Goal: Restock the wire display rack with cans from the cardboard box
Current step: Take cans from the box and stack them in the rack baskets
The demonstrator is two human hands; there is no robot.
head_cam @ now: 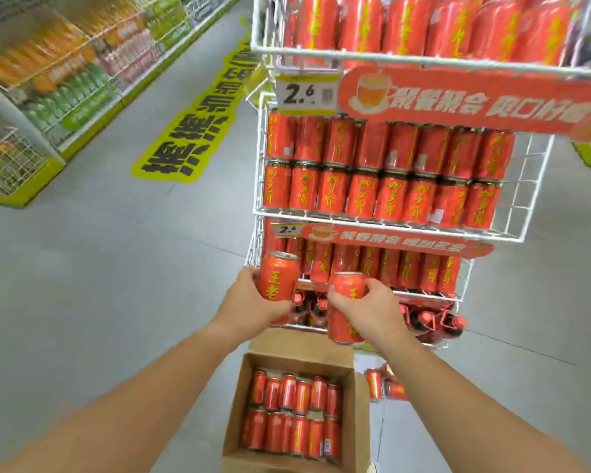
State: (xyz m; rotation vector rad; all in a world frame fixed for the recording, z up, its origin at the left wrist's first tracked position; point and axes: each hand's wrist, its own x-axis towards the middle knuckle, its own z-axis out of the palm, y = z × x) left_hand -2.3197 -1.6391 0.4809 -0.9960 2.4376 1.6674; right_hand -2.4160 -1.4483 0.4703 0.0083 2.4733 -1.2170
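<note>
A white wire display rack (526,186) rises ahead, its tiers packed with red cans with yellow lettering. On the floor below stands an open cardboard box (357,421) holding several red cans (296,414) in two rows. My left hand (249,302) grips one upright red can (276,276) in front of the rack's lower left corner. My right hand (372,310) wraps around two red cans stacked end to end (344,307), held just above the box and before the lower tier.
Dark bottles with red caps (434,320) fill the rack's bottom tier. A few loose red cans (382,384) lie on the floor right of the box. A yellow floor sticker (191,131) and stocked shelves (65,80) line the aisle at left; a wire basket (7,162) sits far left.
</note>
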